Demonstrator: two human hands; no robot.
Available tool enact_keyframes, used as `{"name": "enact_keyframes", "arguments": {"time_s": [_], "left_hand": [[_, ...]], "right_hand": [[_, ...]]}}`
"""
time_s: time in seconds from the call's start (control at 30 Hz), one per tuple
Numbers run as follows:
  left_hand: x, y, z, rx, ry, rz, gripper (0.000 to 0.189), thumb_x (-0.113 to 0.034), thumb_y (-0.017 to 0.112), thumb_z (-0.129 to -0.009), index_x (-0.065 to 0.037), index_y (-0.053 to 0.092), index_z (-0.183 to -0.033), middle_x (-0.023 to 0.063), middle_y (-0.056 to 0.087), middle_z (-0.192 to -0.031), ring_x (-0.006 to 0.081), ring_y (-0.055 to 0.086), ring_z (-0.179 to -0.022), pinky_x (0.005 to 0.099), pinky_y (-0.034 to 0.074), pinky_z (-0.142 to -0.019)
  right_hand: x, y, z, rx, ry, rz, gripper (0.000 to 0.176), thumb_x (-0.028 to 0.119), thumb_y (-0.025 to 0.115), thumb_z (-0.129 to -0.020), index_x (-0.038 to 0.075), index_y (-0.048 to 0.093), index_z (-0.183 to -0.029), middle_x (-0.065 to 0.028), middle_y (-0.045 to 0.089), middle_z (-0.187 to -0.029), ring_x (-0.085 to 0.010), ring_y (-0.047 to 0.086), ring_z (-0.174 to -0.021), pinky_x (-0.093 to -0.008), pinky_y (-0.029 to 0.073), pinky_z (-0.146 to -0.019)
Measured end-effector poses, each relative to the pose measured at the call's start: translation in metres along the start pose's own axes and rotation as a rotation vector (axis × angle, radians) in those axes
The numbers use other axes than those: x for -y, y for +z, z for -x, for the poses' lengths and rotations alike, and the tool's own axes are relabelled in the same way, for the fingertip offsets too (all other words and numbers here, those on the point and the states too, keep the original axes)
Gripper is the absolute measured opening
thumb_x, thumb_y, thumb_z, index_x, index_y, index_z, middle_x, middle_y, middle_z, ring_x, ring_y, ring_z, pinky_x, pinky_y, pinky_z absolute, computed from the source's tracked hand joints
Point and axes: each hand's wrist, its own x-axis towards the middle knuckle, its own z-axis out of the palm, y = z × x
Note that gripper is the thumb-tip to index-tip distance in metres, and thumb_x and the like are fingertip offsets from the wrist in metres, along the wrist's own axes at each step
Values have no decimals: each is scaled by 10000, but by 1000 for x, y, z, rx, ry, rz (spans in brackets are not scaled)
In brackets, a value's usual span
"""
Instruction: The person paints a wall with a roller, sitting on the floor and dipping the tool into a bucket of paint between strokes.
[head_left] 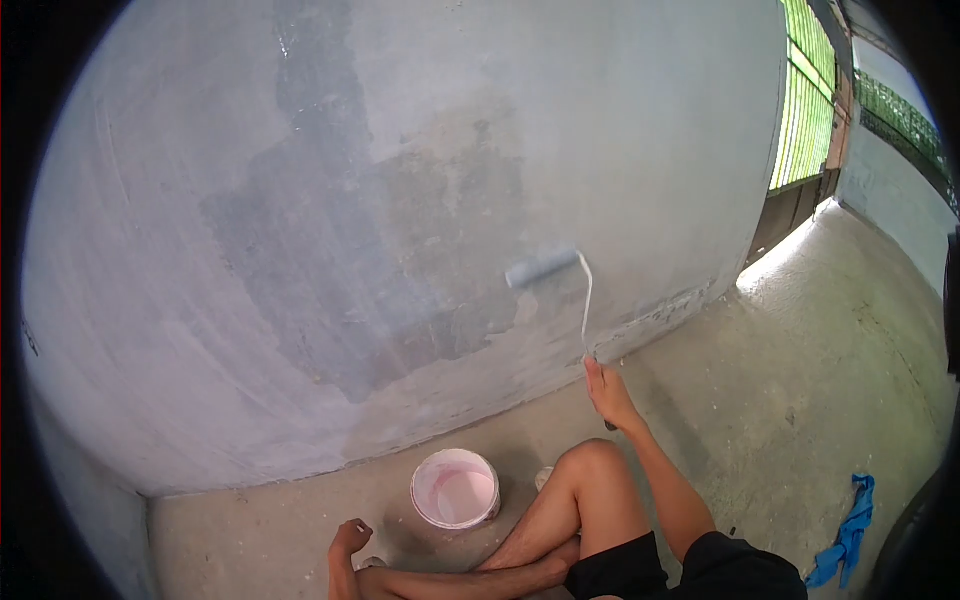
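My right hand point(609, 396) is wrapped round the handle of a paint roller point(543, 268). The roller's sleeve lies against the grey wall point(440, 230), at the right edge of a darker, patchy area. Left of my crossed legs, my left hand point(351, 537) hangs above the floor with its fingers curled in and nothing seen in them. Between the hands, close to the wall, a white bucket point(425, 492) stands on the floor with pale pink paint inside.
A blue cloth point(845, 535) lies on the concrete floor point(760, 400) at the right. A slatted door or gate point(806, 100) lets in light at the upper right. The floor meets the wall along a rough, stained edge.
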Motion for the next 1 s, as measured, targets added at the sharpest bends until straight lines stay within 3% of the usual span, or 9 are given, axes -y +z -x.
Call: {"name": "enact_keyframes", "arguments": {"time_s": [0.13,0.23,0.27,0.3,0.4,0.63,0.83,0.9,1.0], "left_hand": [[0,2,1,-39,62,-39,295,-304,633,-752,-42,680,-877,197,676,-856,326,656,-828,394,521,-763],[-1,0,1,-22,41,-18,288,-295,634,-746,-43,680,-878,205,672,-873,341,649,-858,405,517,-788],[-3,0,0,-3,20,0,285,-286,634,-741,-44,681,-884,216,667,-898,357,641,-892,416,512,-814],[-4,0,-1,-6,21,2,285,-286,634,-741,-44,681,-884,216,667,-898,357,641,-892,416,512,-814],[0,1,1,-21,48,-23,282,-288,634,-738,-45,684,-873,218,666,-895,356,641,-889,416,511,-816],[1,1,0,-14,30,-12,275,-286,635,-741,-47,682,-867,215,665,-902,360,640,-883,409,512,-811],[-3,0,2,-42,50,-17,266,-275,634,-743,-40,676,-860,217,665,-893,361,643,-878,410,514,-802],[-4,-2,4,-54,62,-22,264,-273,633,-743,-39,675,-859,218,665,-889,361,644,-876,411,515,-801],[-5,-2,3,-51,67,-22,267,-272,632,-742,-37,674,-861,222,664,-886,363,645,-874,412,515,-800]], "right_hand": [[-31,-3,21,-9,56,122,607,498,364,-962,-33,501,-703,-109,476,-599,-196,447,-593,-357,395,-585],[-24,-11,24,-34,-39,136,616,528,316,-964,46,466,-612,-27,397,-479,-153,412,-463,-319,367,-491],[-18,-16,22,20,62,86,627,533,341,-956,12,484,-637,-58,434,-518,-170,433,-512,-332,381,-532],[-5,-18,19,76,164,35,642,538,367,-947,-22,501,-663,-88,472,-557,-187,453,-560,-345,395,-573],[31,-17,-2,35,117,-57,652,558,368,-939,-2,483,-625,-68,454,-534,-182,450,-547,-342,391,-570],[124,-16,-63,44,-54,-372,597,574,334,-945,97,369,-588,23,332,-456,-94,348,-359,-255,295,-359],[55,-1,-66,-96,-195,-159,585,556,322,-955,100,379,-594,14,345,-458,-97,351,-373,-265,299,-374],[30,-10,-45,-64,-73,-35,604,519,369,-953,-6,458,-669,-66,410,-547,-155,399,-584,-340,372,-583],[-29,-19,-22,-101,-115,66,616,509,383,-951,-37,485,-687,-110,419,-556,-175,418,-582,-375,379,-583]]}}
